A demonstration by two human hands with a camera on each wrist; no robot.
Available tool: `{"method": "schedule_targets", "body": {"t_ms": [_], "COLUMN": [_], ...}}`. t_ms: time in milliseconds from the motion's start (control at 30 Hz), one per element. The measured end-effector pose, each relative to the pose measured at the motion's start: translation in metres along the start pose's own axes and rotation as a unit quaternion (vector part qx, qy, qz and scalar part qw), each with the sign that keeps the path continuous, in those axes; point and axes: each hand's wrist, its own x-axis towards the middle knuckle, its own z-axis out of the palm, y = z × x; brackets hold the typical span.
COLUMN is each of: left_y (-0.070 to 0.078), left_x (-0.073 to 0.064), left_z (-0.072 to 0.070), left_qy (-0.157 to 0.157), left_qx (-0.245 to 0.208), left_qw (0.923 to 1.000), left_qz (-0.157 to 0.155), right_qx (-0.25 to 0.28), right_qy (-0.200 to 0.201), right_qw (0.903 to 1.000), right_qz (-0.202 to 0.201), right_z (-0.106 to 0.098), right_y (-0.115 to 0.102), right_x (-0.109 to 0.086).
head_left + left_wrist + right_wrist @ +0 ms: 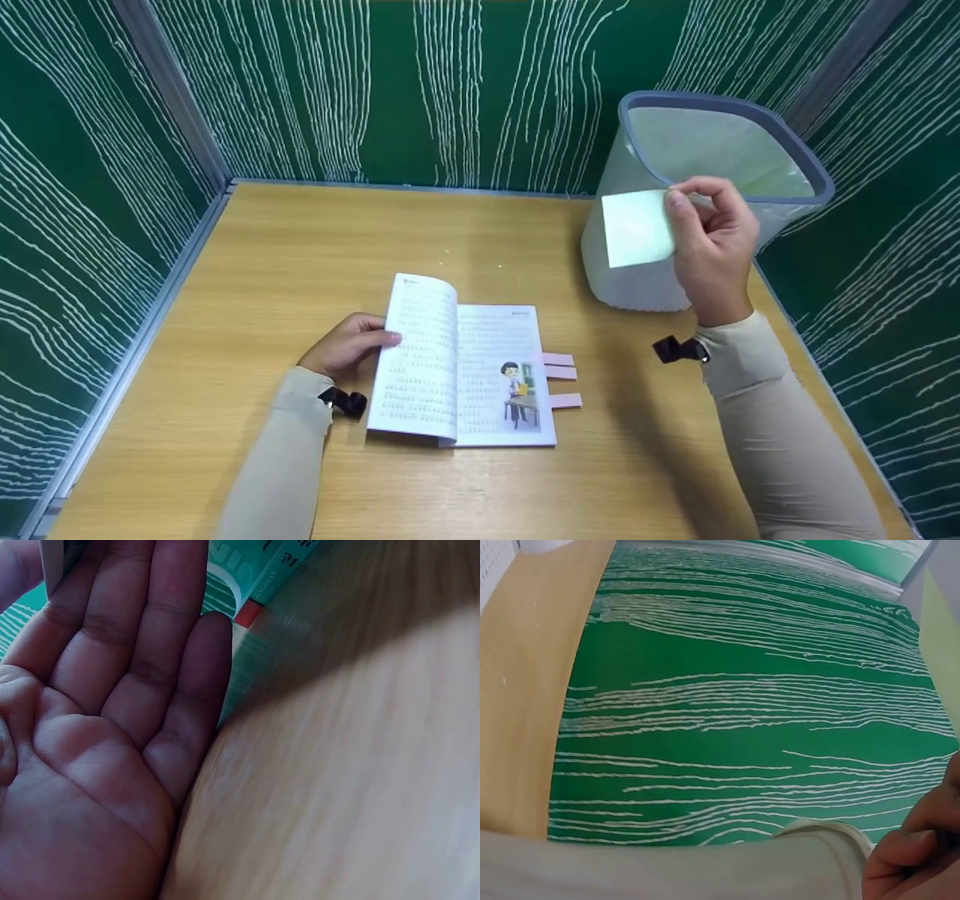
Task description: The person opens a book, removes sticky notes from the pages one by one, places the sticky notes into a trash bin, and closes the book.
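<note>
Note in the right fingers, not yet let go; booklet page lifted by the left

Your right hand (716, 232) is clamped on the pale green note (637, 229), thumb against bent forefinger at its right edge, so the sheet juts out to the left of your fingertips. Just behind those fingers, as the head view shows it, stands the lined bin (637, 289); the note overlaps its near wall and rim, but you cannot tell whether they touch.

Your left hand (346, 345) pinches the lifted leaf of the booklet (495, 330): thumb on the printed face, the other fingers stretched out and close together behind it, as the left wrist view confirms. The rest of the booklet lies to the right of those fingers on the table (315, 247).

How far along you are is a judgement. Done, by the look of it: the booklet is spread, and the note is off its pages and up beside the bin. Left: the note remains in your grip, neither in the bin nor laid down. Three pink strips (565, 400) stick out of the booklet's far edge, well to the right of your left fingers and lower than your right ones; neither hand touches them. Whether they count as finished or pending, the pictures don't settle.
</note>
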Motion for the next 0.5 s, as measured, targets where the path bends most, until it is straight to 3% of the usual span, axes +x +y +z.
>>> {"method": "schedule_targets", "body": {"t_ms": [233,500], "left_y": [0.001,0.0], "left_x": [-0.003,-0.002], "left_z": [-0.001,0.0], "left_qy": [0.012,0.004], "left_qx": [0.002,-0.002], "left_qw": [0.9998,1.0], "left_qz": [-0.015,-0.008], "right_qx": [-0.011,-0.05], "right_qy": [-0.004,0.024], "right_qw": [0.9983,0.9956], "right_qz": [-0.057,-0.075], "right_z": [0.003,0.0], "right_y": [-0.012,-0.029], "right_x": [0.014,0.029]}}
